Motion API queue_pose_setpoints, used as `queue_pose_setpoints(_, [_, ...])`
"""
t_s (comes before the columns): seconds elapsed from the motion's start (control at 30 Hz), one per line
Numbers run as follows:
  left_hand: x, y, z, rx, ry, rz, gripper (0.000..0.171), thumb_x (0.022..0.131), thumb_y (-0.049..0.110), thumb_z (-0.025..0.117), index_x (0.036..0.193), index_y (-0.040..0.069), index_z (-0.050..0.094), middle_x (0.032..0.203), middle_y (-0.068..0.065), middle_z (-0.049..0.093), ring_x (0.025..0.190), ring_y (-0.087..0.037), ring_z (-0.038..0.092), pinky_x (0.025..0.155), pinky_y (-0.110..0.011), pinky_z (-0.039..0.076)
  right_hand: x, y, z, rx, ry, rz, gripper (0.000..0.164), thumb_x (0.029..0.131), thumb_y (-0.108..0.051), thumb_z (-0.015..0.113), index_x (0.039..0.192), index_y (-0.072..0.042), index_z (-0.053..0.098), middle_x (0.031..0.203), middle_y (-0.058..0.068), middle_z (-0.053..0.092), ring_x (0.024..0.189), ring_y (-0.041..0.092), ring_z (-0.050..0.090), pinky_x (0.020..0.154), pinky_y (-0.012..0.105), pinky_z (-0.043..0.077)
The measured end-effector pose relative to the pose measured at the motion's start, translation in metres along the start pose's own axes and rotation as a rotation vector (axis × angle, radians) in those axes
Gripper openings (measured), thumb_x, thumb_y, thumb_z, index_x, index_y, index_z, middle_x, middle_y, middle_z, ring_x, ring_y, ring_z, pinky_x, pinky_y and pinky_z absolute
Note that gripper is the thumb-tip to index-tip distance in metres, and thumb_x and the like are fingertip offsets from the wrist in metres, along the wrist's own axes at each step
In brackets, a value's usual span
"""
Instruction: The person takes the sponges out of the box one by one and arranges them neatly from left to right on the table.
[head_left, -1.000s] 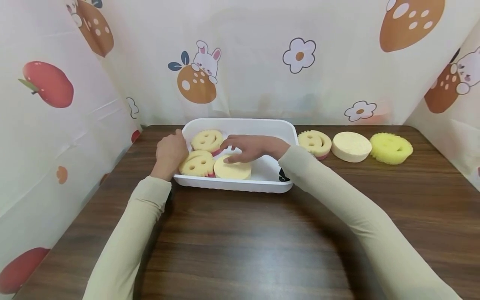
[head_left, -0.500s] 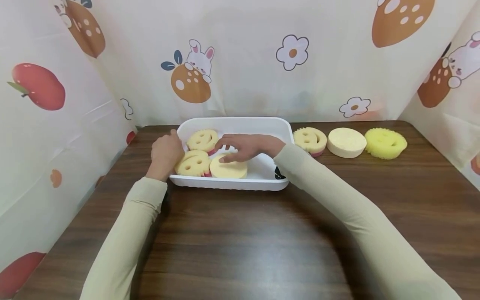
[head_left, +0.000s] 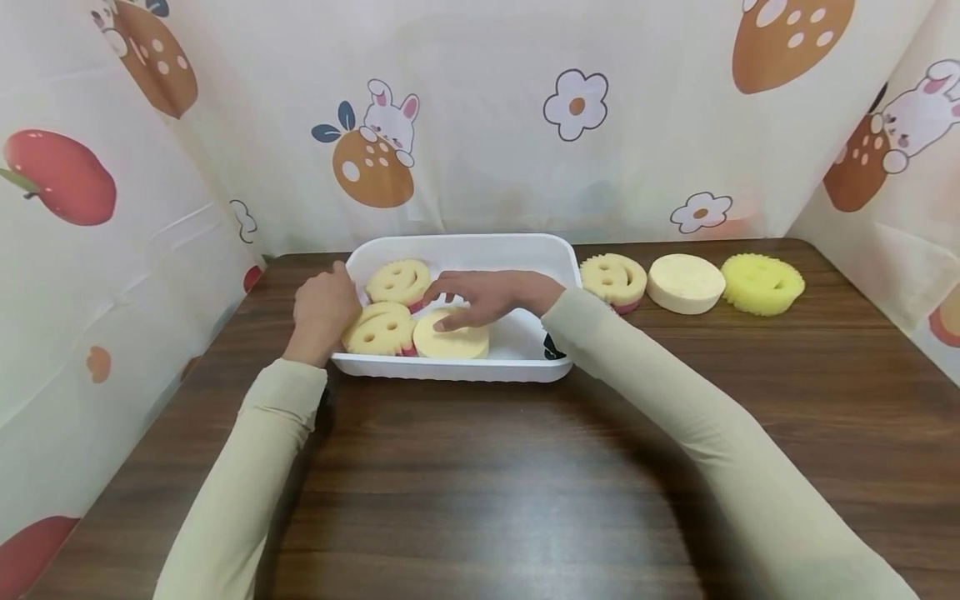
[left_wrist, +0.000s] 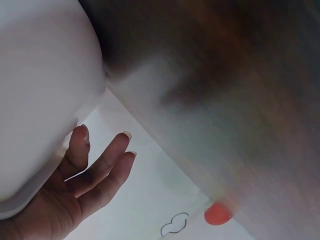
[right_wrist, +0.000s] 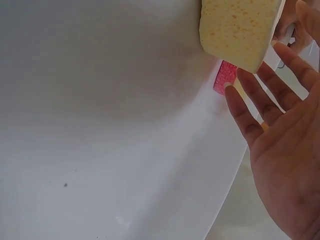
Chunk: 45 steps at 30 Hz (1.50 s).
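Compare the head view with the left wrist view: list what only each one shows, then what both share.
Only the head view: six round sponges, three in the tray and three on the table; the right hand; both sleeves.
Only the left wrist view: the palm side of the left hand.
Both: the left hand, the white tray, the table and the printed wall covering.

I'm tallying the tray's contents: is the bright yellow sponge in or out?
Out: the bright yellow sponge lies on the table, rightmost in the row beside the white tray.
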<state>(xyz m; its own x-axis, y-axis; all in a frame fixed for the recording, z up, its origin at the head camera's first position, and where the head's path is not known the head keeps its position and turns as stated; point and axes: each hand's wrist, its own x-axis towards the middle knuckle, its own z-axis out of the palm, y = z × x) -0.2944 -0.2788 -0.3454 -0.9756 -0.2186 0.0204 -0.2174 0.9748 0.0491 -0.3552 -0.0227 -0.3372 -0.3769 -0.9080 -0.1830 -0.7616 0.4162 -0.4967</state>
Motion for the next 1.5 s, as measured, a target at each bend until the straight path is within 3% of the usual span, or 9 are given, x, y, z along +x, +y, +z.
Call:
queue_pose_setpoints(0.23, [-0.0004, 0.0001, -0.0006, 0.006, 0.009, 0.003, 0.045, 0.103, 0.023, 0.038, 0.133, -0.011, 0.039, 0.103, -0.032, 0.062, 0.088, -0.043, 0.065, 0.076, -0.055, 0.055, -0.0011, 0.0000, 0.0040, -0.001, -0.024, -0.018, 0.061, 0.093, -0.046, 0.064, 0.148, -0.027, 0.045, 0.149, 0.000, 0.046, 0.139, 0.017, 0.040, 0.120, 0.039, 0.030])
queue_pose_setpoints(0.47, [0.0002, -0.0001, -0.0008, 0.002, 0.008, -0.006, 0.046, 0.103, 0.023, 0.038, 0.134, -0.011, 0.038, 0.102, -0.032, 0.062, 0.086, -0.041, 0.065, 0.075, -0.054, 0.055, 0.0005, 0.0005, 0.0052, -0.066, -0.011, -0.070, 0.060, 0.095, -0.039, 0.064, 0.148, -0.018, 0.045, 0.149, 0.005, 0.047, 0.140, 0.019, 0.041, 0.122, 0.035, 0.028])
queue_pose_setpoints(1.03, [-0.0029, 0.0026, 0.0000, -0.001, -0.016, -0.021, 0.048, 0.104, 0.023, 0.036, 0.139, -0.010, 0.036, 0.105, -0.032, 0.062, 0.090, -0.042, 0.065, 0.081, -0.055, 0.056, -0.0004, -0.0015, 0.0054, -0.051, -0.074, 0.025, 0.064, 0.096, -0.044, 0.061, 0.151, -0.020, 0.041, 0.156, 0.002, 0.041, 0.146, 0.019, 0.035, 0.124, 0.037, 0.023])
queue_pose_setpoints(1.5, [-0.0023, 0.0031, 0.0009, 0.000, -0.009, -0.018, 0.046, 0.104, 0.022, 0.036, 0.137, -0.010, 0.037, 0.104, -0.032, 0.061, 0.089, -0.043, 0.065, 0.079, -0.055, 0.056, -0.0036, -0.0010, 0.0037, -0.007, -0.063, -0.009, 0.064, 0.095, -0.044, 0.063, 0.150, -0.022, 0.039, 0.155, 0.002, 0.041, 0.144, 0.018, 0.036, 0.123, 0.037, 0.025])
